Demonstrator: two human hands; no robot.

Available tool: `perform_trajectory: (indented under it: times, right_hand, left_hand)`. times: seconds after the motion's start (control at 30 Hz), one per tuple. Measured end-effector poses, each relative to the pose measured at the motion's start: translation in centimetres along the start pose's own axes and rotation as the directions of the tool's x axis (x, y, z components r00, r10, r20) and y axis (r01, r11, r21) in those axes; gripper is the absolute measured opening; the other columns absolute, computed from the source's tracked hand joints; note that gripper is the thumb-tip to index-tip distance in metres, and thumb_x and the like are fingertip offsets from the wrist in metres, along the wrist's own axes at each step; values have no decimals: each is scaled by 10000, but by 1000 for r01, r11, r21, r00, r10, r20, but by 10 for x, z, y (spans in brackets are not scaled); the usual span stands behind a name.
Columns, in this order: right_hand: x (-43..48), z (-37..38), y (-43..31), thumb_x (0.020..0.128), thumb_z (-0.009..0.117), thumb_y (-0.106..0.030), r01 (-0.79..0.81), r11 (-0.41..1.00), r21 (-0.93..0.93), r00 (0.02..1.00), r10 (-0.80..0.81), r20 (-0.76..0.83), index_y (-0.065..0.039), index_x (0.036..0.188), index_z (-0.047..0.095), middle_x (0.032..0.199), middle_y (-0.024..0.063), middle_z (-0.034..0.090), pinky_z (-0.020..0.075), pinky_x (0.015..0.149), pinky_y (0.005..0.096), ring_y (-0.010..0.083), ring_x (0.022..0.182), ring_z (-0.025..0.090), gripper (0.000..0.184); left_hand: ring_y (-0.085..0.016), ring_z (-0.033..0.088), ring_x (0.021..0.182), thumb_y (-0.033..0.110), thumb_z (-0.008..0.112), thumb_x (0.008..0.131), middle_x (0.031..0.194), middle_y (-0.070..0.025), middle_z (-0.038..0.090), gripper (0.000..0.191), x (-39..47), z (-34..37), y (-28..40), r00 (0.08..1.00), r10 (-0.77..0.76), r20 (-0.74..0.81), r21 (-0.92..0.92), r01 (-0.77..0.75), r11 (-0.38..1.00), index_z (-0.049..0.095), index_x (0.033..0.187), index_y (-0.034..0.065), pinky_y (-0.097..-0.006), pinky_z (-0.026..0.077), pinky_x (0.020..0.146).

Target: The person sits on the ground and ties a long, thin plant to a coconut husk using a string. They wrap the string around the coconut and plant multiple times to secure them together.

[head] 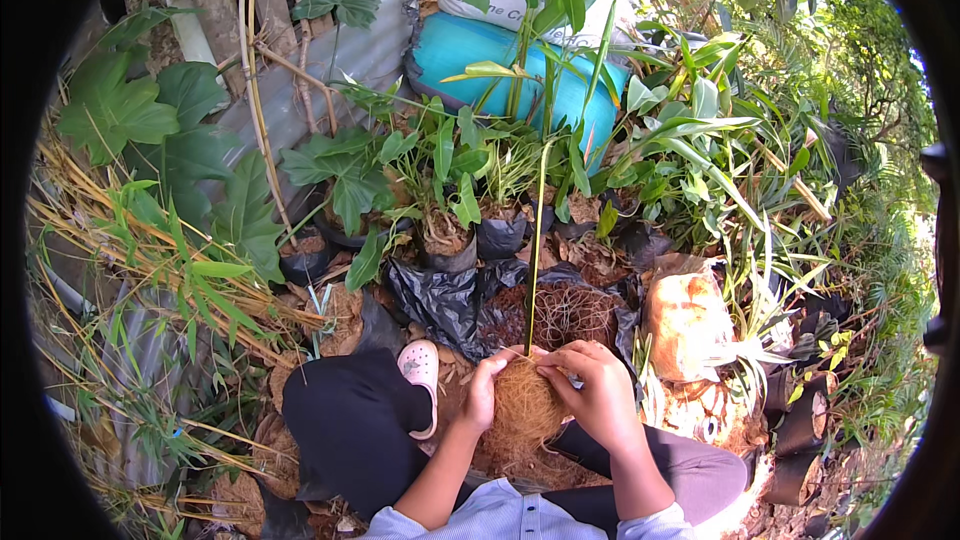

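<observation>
Between my two hands is a ball of brown coconut fibre (pixel 523 405), held above my lap. A long thin green stem (pixel 537 240) rises upright from its top towards the potted plants. My left hand (pixel 487 390) cups the ball's left side, its fingertips at the base of the stem. My right hand (pixel 589 382) pinches the fibre near the top, just right of the stem. Beyond the hands lies an opened black plastic bag (pixel 435 300) with dark reddish material and a loose tangle of fibres (pixel 574 315).
A clear plastic bag of brown material (pixel 686 322) stands at the right. Black potted plants and a turquoise sack (pixel 480 64) fill the back. Dry bamboo stalks (pixel 247 315) reach in from the left, near my knee and a pink clog (pixel 420 375).
</observation>
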State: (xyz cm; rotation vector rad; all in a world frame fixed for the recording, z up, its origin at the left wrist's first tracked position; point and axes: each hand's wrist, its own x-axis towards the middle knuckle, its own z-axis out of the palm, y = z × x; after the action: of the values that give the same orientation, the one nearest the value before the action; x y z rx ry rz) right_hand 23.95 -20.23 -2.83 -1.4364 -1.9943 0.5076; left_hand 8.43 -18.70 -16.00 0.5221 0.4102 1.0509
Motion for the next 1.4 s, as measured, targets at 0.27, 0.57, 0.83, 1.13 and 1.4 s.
perform_trajectory:
  times: [0.27, 0.57, 0.83, 1.13, 1.4]
  right_hand:
    - [4, 1, -3, 794, 677, -31, 56, 998, -29, 998, -55, 25, -42, 890, 677, 868, 96, 649, 508, 745, 372, 299, 843, 635, 97]
    - [6, 3, 2, 812, 669, -72, 36, 998, -58, 995, -30, 95, -56, 890, 664, 896, 84, 647, 515, 747, 371, 292, 868, 635, 80]
    - [9, 1, 8, 824, 679, -98, 61, 995, -79, 989, -50, 138, -65, 907, 667, 895, 81, 645, 514, 721, 373, 293, 841, 632, 90]
    - [1, -7, 10, 828, 725, -264, -59, 997, -45, 993, 63, 99, -74, 1096, 673, 1069, 121, 599, 495, 853, 375, 302, 989, 610, 332]
    - [-8, 4, 32, 713, 819, -379, -108, 978, 178, 968, 63, 243, -107, 1354, 543, 1247, 168, 495, 474, 941, 389, 321, 1144, 550, 749]
  left_hand:
    - [-181, 595, 1061, 363, 427, 960, 1160, -116, 625, 481, 0, -2, 2, 995, 84, -43, 374, -62, 925, 571, 1201, -28, -323, 449, 957]
    - [-167, 595, 1041, 247, 440, 957, 1117, -94, 637, 358, 2, 3, -1, 986, 6, -167, 79, 7, 997, 599, 1158, -1, -301, 446, 944]
    - [-165, 596, 1030, 228, 410, 946, 1099, -93, 641, 361, 5, 3, -2, 988, 82, -134, 247, -47, 968, 604, 1143, -5, -304, 436, 948]
    - [-247, 626, 1068, 320, 366, 945, 1184, -163, 638, 505, 9, 10, -2, 963, -126, -238, -218, 73, 973, 550, 1267, -22, -407, 481, 975]
    - [-284, 607, 1132, 365, 400, 958, 1259, -147, 608, 501, 9, 0, -5, 952, -161, -262, -409, 41, 911, 539, 1295, 21, -453, 493, 975]
